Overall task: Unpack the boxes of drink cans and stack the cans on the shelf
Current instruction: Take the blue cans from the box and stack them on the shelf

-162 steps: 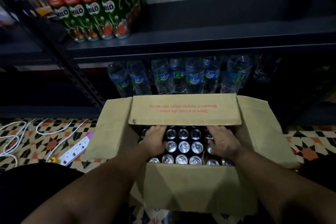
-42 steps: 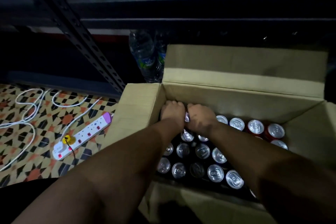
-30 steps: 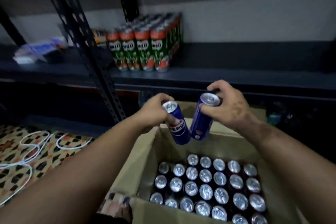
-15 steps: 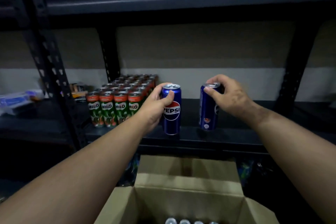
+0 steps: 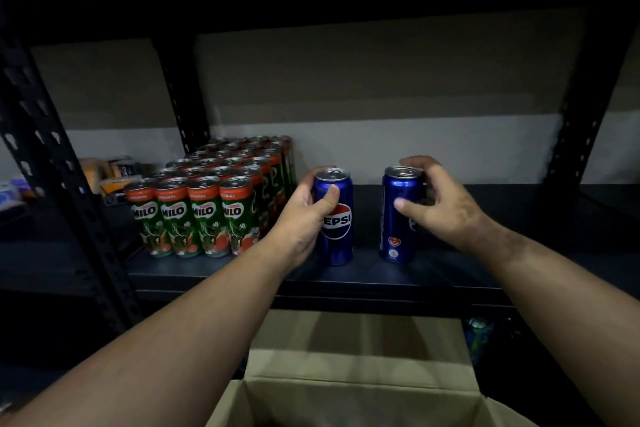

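On the shelf point(image 5: 433, 274) in front of us stand two Pepsi cans, the left can point(image 5: 334, 218) near the right can point(image 5: 398, 215), both upright near the front edge. Left of them sits the block of Milo cans point(image 5: 207, 204), running back toward the wall. Below the shelf, nearest us, lies the open box point(image 5: 346, 392).

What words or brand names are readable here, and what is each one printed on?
"PEPSI": on the blue can that the left hand holds, its first letter partly hidden by the thumb.
"MILO": on each of the front four green cans.
"ORIGINAL", small and faint: on those cans' orange top bands.
Unreadable: the round marks low on the second blue can under the right hand, and the items far left.
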